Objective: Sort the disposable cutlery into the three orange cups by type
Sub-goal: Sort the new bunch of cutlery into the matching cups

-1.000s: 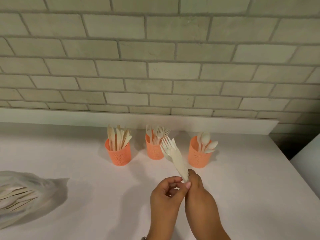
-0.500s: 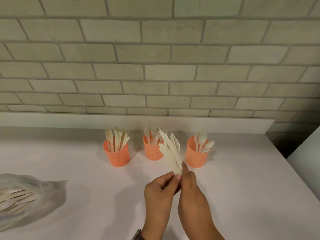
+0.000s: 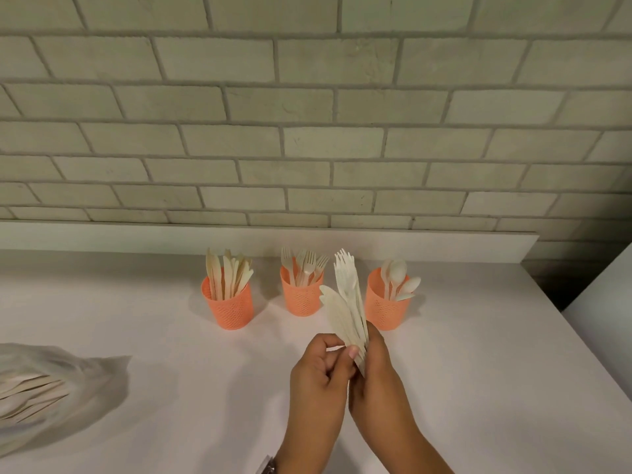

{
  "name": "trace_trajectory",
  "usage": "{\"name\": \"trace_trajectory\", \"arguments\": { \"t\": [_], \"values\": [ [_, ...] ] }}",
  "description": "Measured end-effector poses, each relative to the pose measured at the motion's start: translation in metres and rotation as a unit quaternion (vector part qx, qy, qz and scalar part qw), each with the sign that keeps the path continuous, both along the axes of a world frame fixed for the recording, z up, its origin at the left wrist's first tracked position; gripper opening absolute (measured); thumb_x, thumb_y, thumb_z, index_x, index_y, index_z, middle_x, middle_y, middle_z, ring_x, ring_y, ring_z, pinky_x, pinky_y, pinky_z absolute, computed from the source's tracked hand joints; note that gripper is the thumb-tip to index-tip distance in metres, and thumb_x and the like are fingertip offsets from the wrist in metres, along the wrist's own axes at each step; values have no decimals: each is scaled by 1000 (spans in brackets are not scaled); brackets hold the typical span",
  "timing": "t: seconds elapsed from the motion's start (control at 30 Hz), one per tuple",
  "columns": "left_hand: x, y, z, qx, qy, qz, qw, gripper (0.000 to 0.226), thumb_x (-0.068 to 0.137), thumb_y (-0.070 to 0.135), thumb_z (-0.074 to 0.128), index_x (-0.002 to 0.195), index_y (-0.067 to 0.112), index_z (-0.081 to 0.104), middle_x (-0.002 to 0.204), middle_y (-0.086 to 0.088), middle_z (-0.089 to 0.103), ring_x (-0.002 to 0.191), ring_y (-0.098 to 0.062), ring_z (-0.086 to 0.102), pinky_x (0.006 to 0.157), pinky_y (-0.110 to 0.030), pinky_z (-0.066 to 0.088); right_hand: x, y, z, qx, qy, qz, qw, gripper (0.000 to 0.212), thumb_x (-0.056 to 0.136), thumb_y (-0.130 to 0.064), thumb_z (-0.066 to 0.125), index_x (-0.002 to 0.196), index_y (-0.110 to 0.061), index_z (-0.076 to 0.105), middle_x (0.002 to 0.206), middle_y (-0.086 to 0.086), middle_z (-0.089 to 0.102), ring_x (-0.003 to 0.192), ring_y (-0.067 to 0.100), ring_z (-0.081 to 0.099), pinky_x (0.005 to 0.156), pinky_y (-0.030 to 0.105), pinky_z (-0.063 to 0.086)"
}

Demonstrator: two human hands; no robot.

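Observation:
Three orange mesh cups stand in a row on the white counter: the left cup holds knives, the middle cup holds forks, the right cup holds spoons. In front of them both hands hold a bunch of pale cutlery upright, with forks on top and a knife fanned out to the left. My left hand pinches the handles with thumb and fingers. My right hand grips the same bunch from the right.
A clear plastic bag with more pale cutlery lies at the left edge of the counter. A brick wall with a white ledge runs behind the cups. The counter's edge falls away at the right.
The bunch has fanned out: a knife now sticks out to the left, below the forks. Both hands have stayed in front of the cups, still on the handles.

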State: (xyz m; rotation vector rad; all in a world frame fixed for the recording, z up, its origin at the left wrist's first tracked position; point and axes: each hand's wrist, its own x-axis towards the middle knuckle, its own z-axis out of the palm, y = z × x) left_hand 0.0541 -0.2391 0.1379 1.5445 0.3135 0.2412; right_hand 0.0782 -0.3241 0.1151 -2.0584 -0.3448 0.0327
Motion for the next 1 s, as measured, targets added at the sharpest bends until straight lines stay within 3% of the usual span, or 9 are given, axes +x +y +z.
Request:
{"name": "trace_trajectory", "arguments": {
  "t": [0.1, 0.17, 0.23, 0.3, 0.5, 0.6, 0.77, 0.83, 1.0],
  "values": [
    [5, 11, -2, 44, 4, -51, 998, 7, 89, 15, 58, 91, 21, 61, 82, 7, 75, 81, -10, 70, 81, -26, 54, 2, -5, -1, 82, 45, 61, 994, 68, 77, -8, 40, 130, -48, 25, 119, -34, 51, 102, -4, 56, 83, 14, 47],
    [8, 19, -1, 54, 8, -86, 995, 9, 90, 15, 57, 95, 19, 62, 85, 6, 76, 84, -10, 70, 85, -29, 53, 2, -6, -2, 158, 91, 65, 981, 53, 79, -29, 42, 127, -46, 31, 106, -36, 55, 85, -5, 55, 78, 18, 46],
    [9, 23, 1, 68, 15, -121, 990, 10, 92, 17, 55, 97, 20, 62, 83, 4, 76, 84, -9, 71, 83, -25, 50, 3, -3, -3, 186, 119, 44, 974, 57, 74, -66, 39, 123, -37, 39, 91, -25, 58, 65, 0, 48, 68, 22, 46],
    [8, 24, 2, 83, 12, -144, 986, 10, 93, 18, 53, 96, 21, 62, 76, -2, 75, 72, -14, 70, 77, -23, 49, 3, -1, -4, 206, 144, 20, 968, 69, 68, -77, 32, 113, -27, 46, 82, -9, 56, 57, 7, 45, 59, 22, 46],
    [5, 23, -4, 78, -6, -184, 980, 9, 92, 22, 52, 97, 23, 59, 69, -18, 68, 54, -21, 58, 75, -32, 50, 6, -5, -3, 242, 216, -10, 946, 33, 99, -39, 25, 104, -20, 51, 77, 8, 54, 49, 11, 49, 50, 22, 46],
    [1, 18, -9, 89, -15, -171, 981, 12, 88, 29, 52, 97, 32, 58, 72, -14, 69, 58, -20, 58, 75, -38, 51, 6, -5, -2, 254, 192, -15, 948, 35, 98, -45, 31, 106, -19, 53, 80, 8, 56, 54, 10, 52, 51, 23, 45],
    [-13, 3, -6, 70, -45, -107, 991, 21, 91, 10, 54, 95, 30, 58, 69, 16, 69, 67, -2, 61, 69, -10, 45, 10, -4, -2, 269, 174, -43, 946, 32, 101, -33, 27, 104, -10, 48, 83, 9, 56, 67, 16, 54, 55, 24, 45],
    [-15, 3, -6, 48, -48, -84, 994, 23, 90, 6, 55, 96, 27, 61, 80, 22, 71, 80, -3, 66, 74, -10, 48, 13, -5, -4, 274, 168, -72, 944, 29, 101, -31, 29, 102, -8, 47, 81, 14, 51, 64, 19, 50, 53, 24, 46],
    [4, 49, -5, 94, -70, 52, 992, 12, 86, 13, 62, 84, 25, 66, 81, 3, 71, 80, -6, 65, 71, -14, 48, 20, -8, -11, 239, 145, -102, 955, 31, 87, -46, 35, 92, -17, 44, 73, 5, 41, 54, 19, 41, 55, 28, 37]
  ]
}}
